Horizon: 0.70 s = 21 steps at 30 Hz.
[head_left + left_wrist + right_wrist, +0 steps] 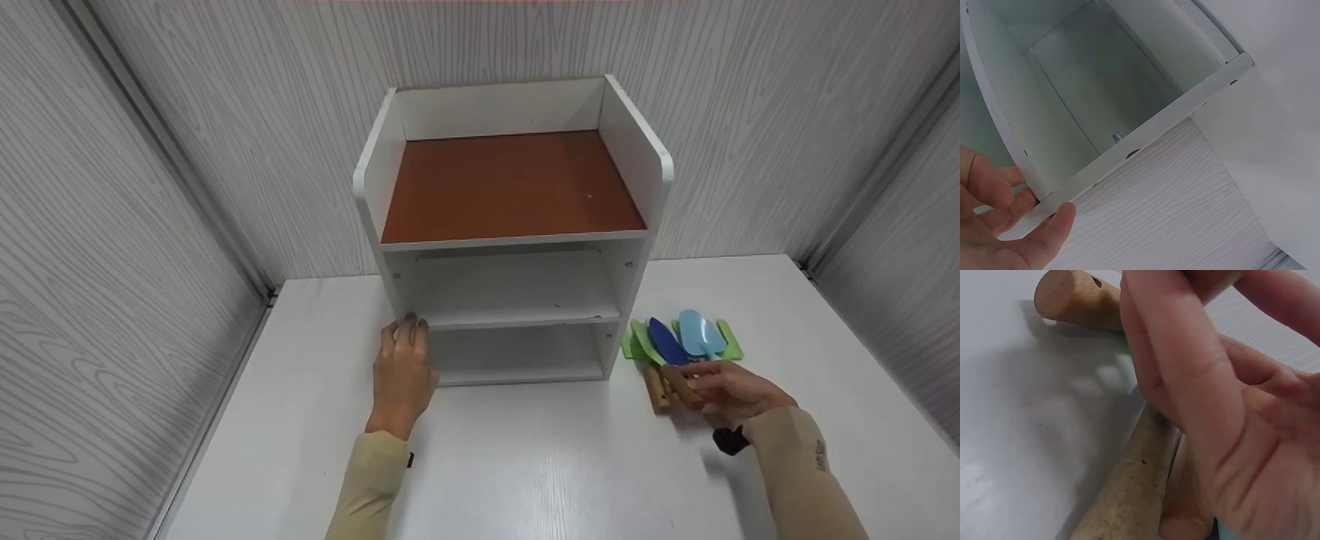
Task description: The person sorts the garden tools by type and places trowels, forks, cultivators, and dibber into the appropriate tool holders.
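A white shelf unit (pixel 517 240) with a brown top panel stands in the middle of the head view. My left hand (pixel 405 367) grips the front edge of its left side panel (pixel 1134 140), fingers on both faces in the left wrist view. Right of the unit lies a group of small garden tools. My right hand (pixel 739 390) pinches a wooden handle (pixel 681 386) that lines up with a light green trowel blade (pixel 645 345). Beside that are a dark blue trowel (pixel 666 341) and a light blue shovel (pixel 699 334). Other wooden handles (pixel 1134 478) lie under the hand.
More light green tool parts (pixel 731 341) show behind the blue blades. Another wooden handle (pixel 656 390) rests on the white table (pixel 525 465) left of the held one. Grey wood-grain walls (pixel 225 112) enclose the table at the back and both sides.
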Each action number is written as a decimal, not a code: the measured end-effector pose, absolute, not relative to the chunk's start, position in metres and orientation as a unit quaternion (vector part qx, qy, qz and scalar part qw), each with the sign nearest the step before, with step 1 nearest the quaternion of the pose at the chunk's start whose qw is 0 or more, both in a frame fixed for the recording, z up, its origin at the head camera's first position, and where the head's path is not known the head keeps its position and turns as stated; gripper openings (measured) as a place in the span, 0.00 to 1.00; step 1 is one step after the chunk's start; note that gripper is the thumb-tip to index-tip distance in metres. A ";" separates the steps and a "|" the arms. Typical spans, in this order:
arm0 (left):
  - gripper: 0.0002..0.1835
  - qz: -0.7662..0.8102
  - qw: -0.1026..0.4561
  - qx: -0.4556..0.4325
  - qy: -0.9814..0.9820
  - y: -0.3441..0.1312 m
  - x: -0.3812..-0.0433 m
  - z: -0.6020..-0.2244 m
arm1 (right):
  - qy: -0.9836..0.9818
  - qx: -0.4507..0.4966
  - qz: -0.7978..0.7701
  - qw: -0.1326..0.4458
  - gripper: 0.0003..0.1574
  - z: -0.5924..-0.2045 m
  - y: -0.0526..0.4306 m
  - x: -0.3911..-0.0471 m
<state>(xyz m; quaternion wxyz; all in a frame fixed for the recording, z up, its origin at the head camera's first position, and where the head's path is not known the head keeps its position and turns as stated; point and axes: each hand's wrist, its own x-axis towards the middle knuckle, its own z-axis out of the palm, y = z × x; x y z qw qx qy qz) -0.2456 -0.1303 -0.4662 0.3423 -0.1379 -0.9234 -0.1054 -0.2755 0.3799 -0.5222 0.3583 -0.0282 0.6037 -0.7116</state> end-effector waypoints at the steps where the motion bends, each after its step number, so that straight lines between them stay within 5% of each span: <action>1: 0.25 -0.107 0.342 -0.138 -0.923 -0.130 -0.245 -0.466 | 0.606 -0.030 -0.710 0.358 0.23 -0.523 0.379 -0.275; 21: 0.28 -0.097 0.325 -0.128 -0.932 -0.129 -0.244 -0.465 | 0.664 -0.051 -0.663 0.342 0.28 -0.517 0.365 -0.278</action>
